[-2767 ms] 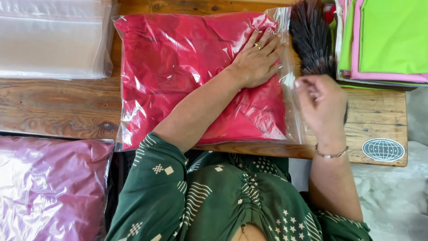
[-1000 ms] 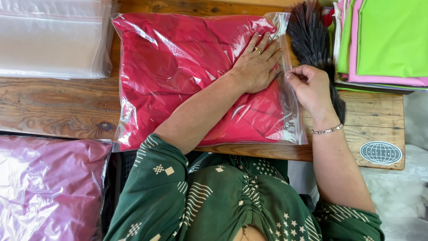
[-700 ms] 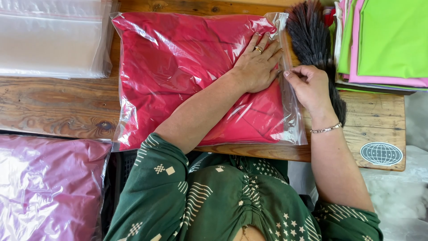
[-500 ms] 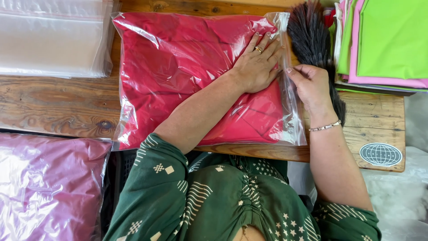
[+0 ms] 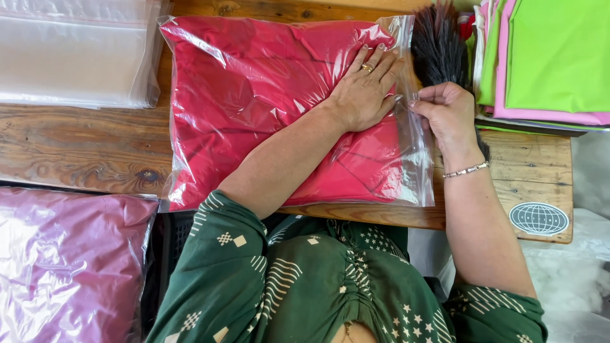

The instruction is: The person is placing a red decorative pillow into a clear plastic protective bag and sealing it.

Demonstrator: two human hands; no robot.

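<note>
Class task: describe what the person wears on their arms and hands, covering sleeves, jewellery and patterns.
Dark green sleeves with cream geometric prints end above the elbows; the forearms are bare. The left hand wears a gold ring. The right hand has a thin silver beaded bracelet at its wrist.

Black brush (image 5: 438, 47) partly behind right hand (image 5: 448, 114) (handle hidden), green sheets (image 5: 559, 54) cropped

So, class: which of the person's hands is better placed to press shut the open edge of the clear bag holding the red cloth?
Right. The right hand already pinches the clear bag at its open edge, while the left hand lies flat on the red cloth, pinning it.
</note>
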